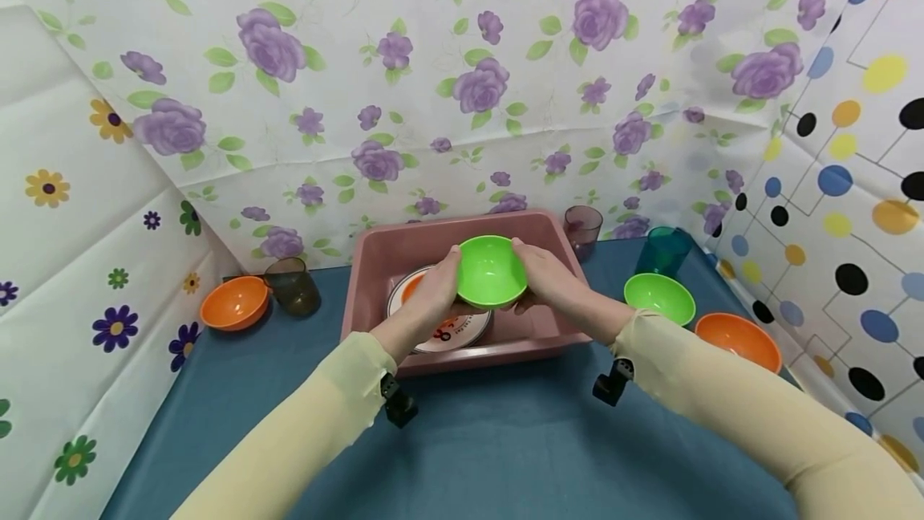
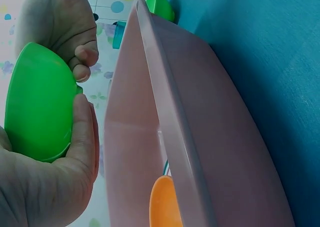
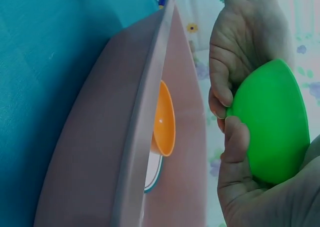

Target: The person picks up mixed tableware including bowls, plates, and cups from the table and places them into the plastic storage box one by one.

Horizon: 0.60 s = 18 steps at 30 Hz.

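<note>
Both hands hold a light green bowl (image 1: 492, 273) above a pink basin (image 1: 404, 245). My left hand (image 1: 433, 289) grips the bowl's left side, thumb near the rim and fingers underneath. On the opposite side, my right hand (image 1: 550, 275) grips it in the same way. The wrist views show the bowl's rounded underside (image 3: 270, 132), with fingers curled against it and apart from the basin. Inside the basin, at left, lie a white plate (image 1: 465, 331) with a printed design and an orange bowl (image 2: 165, 202), both partly hidden by my left hand.
An orange bowl (image 1: 234, 303) and a dark brown cup (image 1: 293, 289) stand left of the basin. Behind its right corner is a purplish cup (image 1: 582, 227). Further right are a teal cup (image 1: 662, 251), another green bowl (image 1: 660, 298) and an orange bowl (image 1: 739, 341). Patterned sheets enclose the blue table (image 1: 498, 440).
</note>
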### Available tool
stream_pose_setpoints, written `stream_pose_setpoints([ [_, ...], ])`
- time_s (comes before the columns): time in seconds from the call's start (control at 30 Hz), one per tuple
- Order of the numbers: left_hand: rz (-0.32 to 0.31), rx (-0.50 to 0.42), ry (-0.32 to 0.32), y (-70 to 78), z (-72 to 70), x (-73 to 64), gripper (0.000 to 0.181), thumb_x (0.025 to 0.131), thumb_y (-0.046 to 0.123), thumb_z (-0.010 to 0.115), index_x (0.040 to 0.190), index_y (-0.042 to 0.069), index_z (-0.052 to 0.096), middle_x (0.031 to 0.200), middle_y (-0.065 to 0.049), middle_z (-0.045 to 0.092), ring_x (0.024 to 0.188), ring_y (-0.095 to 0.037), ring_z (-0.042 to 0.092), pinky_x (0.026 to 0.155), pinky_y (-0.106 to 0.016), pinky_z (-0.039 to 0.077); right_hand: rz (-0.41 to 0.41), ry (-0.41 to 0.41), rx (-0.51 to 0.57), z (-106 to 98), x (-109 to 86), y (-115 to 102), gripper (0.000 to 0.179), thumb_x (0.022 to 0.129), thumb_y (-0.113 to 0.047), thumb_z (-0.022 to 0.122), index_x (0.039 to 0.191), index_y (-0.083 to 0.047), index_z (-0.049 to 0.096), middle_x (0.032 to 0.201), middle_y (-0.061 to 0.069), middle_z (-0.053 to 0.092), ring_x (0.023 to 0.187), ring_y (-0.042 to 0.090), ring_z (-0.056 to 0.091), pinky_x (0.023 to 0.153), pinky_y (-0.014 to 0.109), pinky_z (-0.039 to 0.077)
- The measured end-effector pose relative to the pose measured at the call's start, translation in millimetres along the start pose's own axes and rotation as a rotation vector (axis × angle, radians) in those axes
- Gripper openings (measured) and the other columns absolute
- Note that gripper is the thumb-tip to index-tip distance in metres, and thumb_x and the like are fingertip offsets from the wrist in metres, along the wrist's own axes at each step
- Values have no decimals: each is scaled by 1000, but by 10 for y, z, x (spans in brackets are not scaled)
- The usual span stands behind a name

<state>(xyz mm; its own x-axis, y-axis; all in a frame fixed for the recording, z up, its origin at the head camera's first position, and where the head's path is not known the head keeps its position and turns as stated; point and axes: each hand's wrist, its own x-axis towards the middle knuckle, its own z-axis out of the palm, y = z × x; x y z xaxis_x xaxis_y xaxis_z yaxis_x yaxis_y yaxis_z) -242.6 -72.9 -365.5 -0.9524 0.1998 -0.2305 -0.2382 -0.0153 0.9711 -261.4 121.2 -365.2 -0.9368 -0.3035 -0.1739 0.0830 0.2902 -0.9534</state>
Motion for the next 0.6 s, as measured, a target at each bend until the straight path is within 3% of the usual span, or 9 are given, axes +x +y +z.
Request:
stream_pose_setpoints([
  [0.27,-25,27,-10,11,-47,-21,57,112,48,28,149,8,44,124,-22,57,92,-28,69,86,-47,59,-47,-2,-8,24,17,50,60,110,-53,31,133,-3,54,95,19,67,73,28,70,62,35,59],
  [0.33,-27,73,-14,12,-77,-32,59,111,50,28,149,8,44,122,-21,58,94,-29,70,87,-48,58,-54,-8,-7,25,13,49,60,110,-53,31,133,-3,55,95,19,68,73,27,70,62,35,59],
  [0.43,-1,189,1,-5,-163,-57,63,110,54,29,147,7,46,120,-21,60,99,-33,70,87,-46,59,-66,-14,-5,18,4,41,61,110,-54,31,132,-3,56,95,19,68,74,28,70,63,36,60],
  [0.6,112,473,118,-57,-449,-137,69,107,61,31,147,6,47,131,-18,61,116,-36,63,98,-47,53,-73,-11,-19,-18,4,41,61,110,-53,31,131,-2,56,95,19,68,74,28,70,63,36,60],
])
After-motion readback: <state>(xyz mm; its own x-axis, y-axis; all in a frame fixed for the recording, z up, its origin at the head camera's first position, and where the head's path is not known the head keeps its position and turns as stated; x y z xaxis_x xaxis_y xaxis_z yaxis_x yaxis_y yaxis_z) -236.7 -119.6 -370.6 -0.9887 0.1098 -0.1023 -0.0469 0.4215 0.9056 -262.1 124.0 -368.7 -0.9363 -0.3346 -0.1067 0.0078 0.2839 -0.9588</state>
